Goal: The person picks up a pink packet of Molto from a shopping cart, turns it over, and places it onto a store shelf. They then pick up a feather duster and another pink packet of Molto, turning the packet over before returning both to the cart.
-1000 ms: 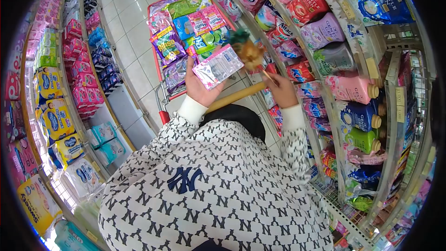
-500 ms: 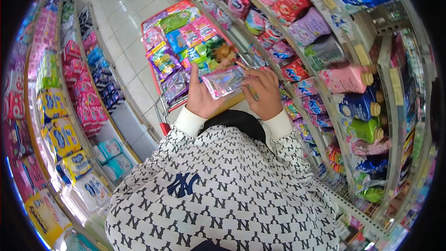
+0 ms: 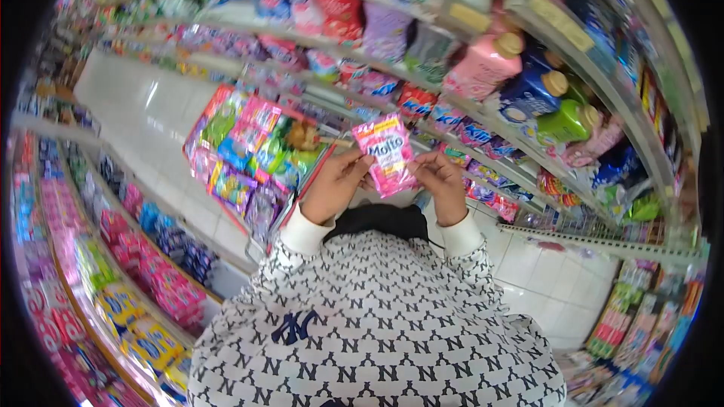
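A pink Molto sachet pack (image 3: 386,157) is held upright in front of my chest, its printed front facing me. My left hand (image 3: 336,185) pinches its left edge between thumb and fingers. At the lower right edge, my right hand (image 3: 442,185) grips the pack the same way. Just beyond my left hand stands a red-rimmed shopping cart (image 3: 197,117) filled with colourful packets, among them a purple pouch (image 3: 265,209) near its close end.
Shelves on the right hold pouches and bottles, including a pink bottle (image 3: 483,68) and a green bottle (image 3: 567,122). Another shelf on the left carries pink packs (image 3: 170,279) and yellow packs (image 3: 124,313). Tiled floor (image 3: 136,117) runs between them.
The pack has turned from its shiny side to its printed front, and my right hand now grips its edge. My view has swung right, so the cart appears farther left.
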`<act>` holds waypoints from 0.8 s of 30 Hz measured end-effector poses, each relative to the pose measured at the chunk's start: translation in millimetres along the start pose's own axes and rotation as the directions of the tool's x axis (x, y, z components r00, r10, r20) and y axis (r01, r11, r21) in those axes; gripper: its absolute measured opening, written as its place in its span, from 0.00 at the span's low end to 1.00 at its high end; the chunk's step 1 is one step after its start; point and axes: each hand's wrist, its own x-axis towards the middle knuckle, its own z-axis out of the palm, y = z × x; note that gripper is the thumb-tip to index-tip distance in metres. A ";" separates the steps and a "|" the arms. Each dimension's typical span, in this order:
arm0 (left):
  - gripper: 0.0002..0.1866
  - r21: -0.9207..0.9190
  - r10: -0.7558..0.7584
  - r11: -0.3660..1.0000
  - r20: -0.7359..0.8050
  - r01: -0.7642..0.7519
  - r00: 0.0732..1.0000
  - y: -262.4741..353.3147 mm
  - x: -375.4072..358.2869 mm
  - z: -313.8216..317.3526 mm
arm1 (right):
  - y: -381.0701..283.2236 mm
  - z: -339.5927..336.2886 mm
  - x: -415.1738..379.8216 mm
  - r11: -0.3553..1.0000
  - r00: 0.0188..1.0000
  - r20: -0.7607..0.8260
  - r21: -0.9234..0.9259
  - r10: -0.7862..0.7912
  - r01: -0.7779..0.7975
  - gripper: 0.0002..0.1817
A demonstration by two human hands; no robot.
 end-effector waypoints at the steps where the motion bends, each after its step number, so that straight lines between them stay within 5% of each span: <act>1: 0.14 0.033 0.025 0.999 -0.005 -0.025 1.000 3.6 5.3 4.7 | 2.8 -4.3 -3.0 0.999 1.000 -0.009 0.036 0.002 -0.002 0.07; 6: 0.07 0.223 0.286 0.935 -0.019 -0.275 0.958 45.3 26.5 30.3 | -1.9 -4.2 -22.8 0.977 0.998 -0.054 0.212 -0.018 0.029 0.09; 9: 0.05 0.473 0.510 0.734 0.088 -0.487 0.856 91.0 50.8 28.9 | 3.3 -7.2 -23.7 0.962 1.000 -0.030 0.273 0.003 0.005 0.09; 12: 0.04 0.493 0.671 0.612 0.091 -0.619 0.736 156.3 79.6 30.1 | 14.3 -13.1 -23.8 0.969 0.999 0.031 0.242 0.043 -0.049 0.10; 17: 0.10 0.333 0.505 0.803 0.060 -0.494 0.861 266.6 123.7 34.0 | 22.3 -7.4 -32.9 0.950 0.983 0.126 0.267 0.131 -0.161 0.10; 22: 0.12 -0.109 0.417 0.909 0.224 -0.402 0.881 292.9 200.8 61.0 | 22.1 -21.5 -25.7 0.947 0.968 0.151 0.225 0.199 -0.230 0.12; 24: 0.12 -0.149 0.381 0.923 0.241 -0.354 0.893 300.4 215.6 65.2 | 14.4 -21.8 -28.4 0.945 0.976 0.137 0.258 0.171 -0.202 0.12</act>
